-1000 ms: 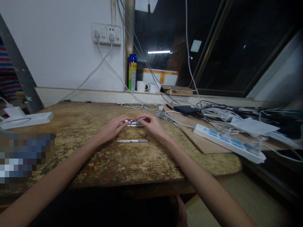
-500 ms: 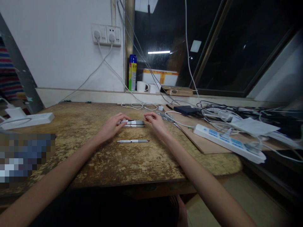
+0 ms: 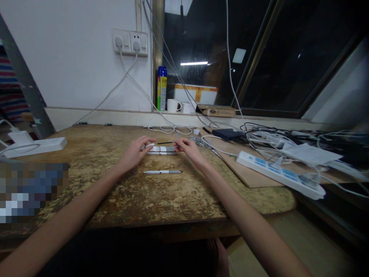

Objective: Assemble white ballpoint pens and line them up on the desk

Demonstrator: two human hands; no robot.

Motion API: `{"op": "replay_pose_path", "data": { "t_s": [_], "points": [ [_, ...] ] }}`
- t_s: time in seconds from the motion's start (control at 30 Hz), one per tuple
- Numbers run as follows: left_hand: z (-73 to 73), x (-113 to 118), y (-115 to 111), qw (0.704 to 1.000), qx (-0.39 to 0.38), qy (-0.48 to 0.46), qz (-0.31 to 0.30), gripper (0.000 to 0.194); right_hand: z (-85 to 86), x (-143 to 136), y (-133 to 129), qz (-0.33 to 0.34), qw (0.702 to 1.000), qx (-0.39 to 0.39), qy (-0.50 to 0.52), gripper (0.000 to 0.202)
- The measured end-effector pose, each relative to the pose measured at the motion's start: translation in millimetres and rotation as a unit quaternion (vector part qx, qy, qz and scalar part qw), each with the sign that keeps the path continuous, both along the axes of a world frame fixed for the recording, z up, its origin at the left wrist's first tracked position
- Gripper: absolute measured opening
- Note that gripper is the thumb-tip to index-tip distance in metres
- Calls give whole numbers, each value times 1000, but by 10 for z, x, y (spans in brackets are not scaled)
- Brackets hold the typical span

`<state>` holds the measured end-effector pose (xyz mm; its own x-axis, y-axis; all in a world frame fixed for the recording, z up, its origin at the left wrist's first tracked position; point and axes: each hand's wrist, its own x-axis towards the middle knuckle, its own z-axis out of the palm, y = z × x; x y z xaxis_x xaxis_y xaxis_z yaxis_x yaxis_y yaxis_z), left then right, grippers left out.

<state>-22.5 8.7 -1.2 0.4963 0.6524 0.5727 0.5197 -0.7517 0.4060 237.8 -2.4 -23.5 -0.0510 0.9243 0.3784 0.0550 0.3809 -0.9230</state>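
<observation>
- At center frame, the left hand [image 3: 136, 151] mostly covers a white piece [image 3: 150, 145] and hides the left ends of a row of pens [image 3: 163, 150].
- We cannot tell whether the right hand [image 3: 188, 149] grips the thin dark stick [image 3: 165, 143].
- At lower left, coarse pixels mask an object [image 3: 34, 188].
- Striped cloth [image 3: 11, 82], upper left, and both forearms [image 3: 77, 204] run out of our frame.

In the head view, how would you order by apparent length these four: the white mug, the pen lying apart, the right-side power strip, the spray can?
1. Power strip
2. Pen and spray can: too alike to rank
3. Mug
</observation>
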Motion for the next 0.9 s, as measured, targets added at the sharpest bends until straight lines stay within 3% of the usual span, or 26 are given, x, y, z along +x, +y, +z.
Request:
{"op": "replay_pose_path", "data": {
  "t_s": [0.07, 0.17, 0.5, 0.9],
  "points": [
    [-42, -59, 64, 998, -32, -23, 52, 37, -24, 36, 32, -34, 999, 12, -10, 36],
    [-85, -121, 126, 996, -48, -35, 73, 36, -65, 68, 80, -76, 996, 29, -41, 34],
    [-25, -84, 47, 997, -64, -28, 29, 40, -82, 73, 119, -121, 990, 37, -65, 21],
    [-88, -94, 118, 996, -70, -28, 43, 37, -134, 101, 169, -116, 991, 31, -63, 36]
  ]
}}
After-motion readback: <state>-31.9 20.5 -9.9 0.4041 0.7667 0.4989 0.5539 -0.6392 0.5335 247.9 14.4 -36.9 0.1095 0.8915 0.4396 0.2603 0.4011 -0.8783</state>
